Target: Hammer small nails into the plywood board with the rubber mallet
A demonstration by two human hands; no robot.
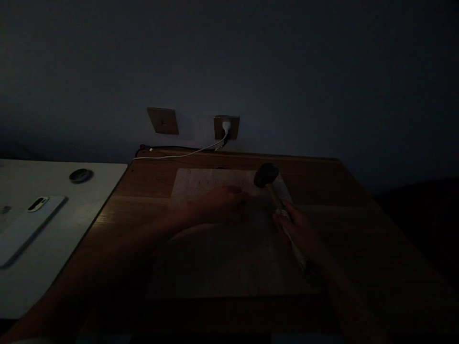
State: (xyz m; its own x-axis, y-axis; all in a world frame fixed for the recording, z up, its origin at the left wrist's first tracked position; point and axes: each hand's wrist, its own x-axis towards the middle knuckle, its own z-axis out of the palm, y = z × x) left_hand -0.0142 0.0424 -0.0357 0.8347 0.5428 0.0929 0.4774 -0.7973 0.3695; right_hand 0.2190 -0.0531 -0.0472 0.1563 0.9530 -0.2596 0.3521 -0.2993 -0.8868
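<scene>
In dim light, my right hand (296, 224) is wrapped round the handle of a mallet (266, 176) with a dark, blunt head. The mallet's head is tilted up over the far right part of a pale flat board (222, 267). My left hand (224, 203) is over the board's middle, left of the mallet head, its fingers drawn together. Whatever is between those fingers, if anything, is too dark to make out. Several small dark spots (207, 182) run in a row near the board's far edge; I cannot tell whether they are holes or nails.
Under the board is a brown wooden table (322, 186), against a wall. A white plug (226, 126) sits in a wall socket, its cable running left along the table's back edge. On a white table (103, 179) at left lie a phone (32, 229) and a round dark object (80, 176).
</scene>
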